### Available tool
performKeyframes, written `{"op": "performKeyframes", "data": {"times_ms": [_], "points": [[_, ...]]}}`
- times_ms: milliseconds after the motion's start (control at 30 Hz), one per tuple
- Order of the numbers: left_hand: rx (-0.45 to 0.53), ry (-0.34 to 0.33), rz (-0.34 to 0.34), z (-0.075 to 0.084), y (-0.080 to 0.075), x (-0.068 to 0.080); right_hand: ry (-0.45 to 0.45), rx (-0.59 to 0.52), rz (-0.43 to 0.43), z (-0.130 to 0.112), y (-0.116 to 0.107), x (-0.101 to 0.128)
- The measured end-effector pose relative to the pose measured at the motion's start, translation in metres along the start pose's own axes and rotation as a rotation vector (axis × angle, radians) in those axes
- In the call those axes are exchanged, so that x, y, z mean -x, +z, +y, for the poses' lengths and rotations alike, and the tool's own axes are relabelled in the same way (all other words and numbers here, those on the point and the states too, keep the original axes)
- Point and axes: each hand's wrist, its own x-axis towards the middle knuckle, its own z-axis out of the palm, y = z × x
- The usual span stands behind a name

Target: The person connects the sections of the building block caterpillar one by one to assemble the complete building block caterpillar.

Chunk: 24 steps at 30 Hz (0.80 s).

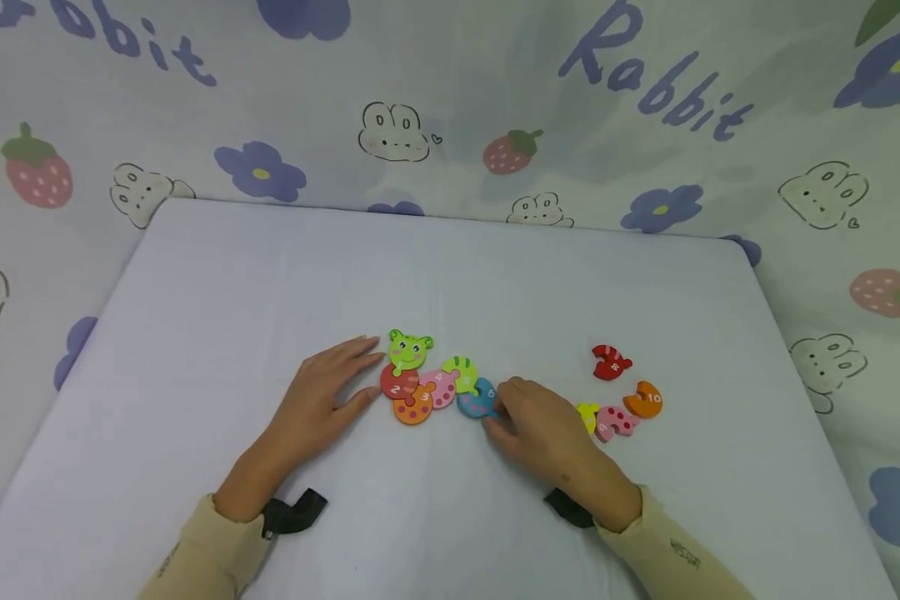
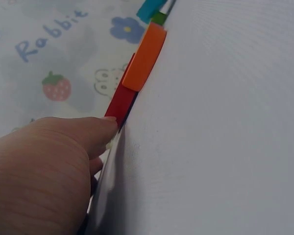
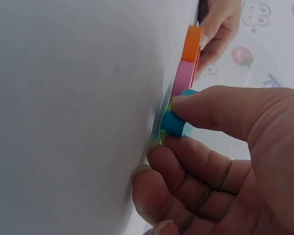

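In the head view, a green face piece (image 1: 409, 352) is seen lying on a white table (image 1: 420, 517). Red piece 2 (image 1: 393, 383) is joined to its near side, and orange piece 3 (image 1: 412, 408) is linked on, nearer the person. Pink piece 4 (image 1: 440, 392) and lime piece 5 (image 1: 461, 372) are set in the chain to the right of the face piece. Farther right of it, blue piece 6 (image 1: 476, 402) is pinched by the right hand (image 1: 547, 429). To the left of the face piece, the left hand (image 1: 318, 392) is held with fingers extended and spread apart. Well to the right of the face piece, a yellow piece (image 1: 587, 417), partly hidden by the right hand, a spotted pink piece (image 1: 617, 423), a small red piece (image 1: 610, 363) and orange piece 10 (image 1: 644, 400) are placed.

In the left wrist view, the edge of red piece 2, the neighbour of the face piece, is touched by the left thumb; how wide the other fingers are set cannot be told here.

In the right wrist view, blue piece 6 is gripped between the right thumb and the fingers below it, while the remaining fingers are bent close to the tabletop.
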Motion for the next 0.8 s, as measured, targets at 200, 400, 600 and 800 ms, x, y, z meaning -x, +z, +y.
{"op": "performKeyframes", "data": {"times_ms": [200, 400, 600, 800], "points": [[-0.003, 0.012, 0.017, -0.002, 0.001, 0.0, 0.001, 0.014, 0.001, -0.003, 0.0, -0.001], [0.007, 0.026, 0.029, -0.003, 0.003, 0.0, -0.011, -0.008, 0.028, 0.005, -0.006, 0.0], [0.004, 0.019, 0.019, -0.002, 0.002, -0.001, 0.031, -0.07, 0.042, 0.016, -0.018, 0.0], [0.009, 0.015, 0.024, -0.002, 0.002, 0.0, 0.062, -0.094, 0.032, 0.025, -0.029, -0.001]]}}
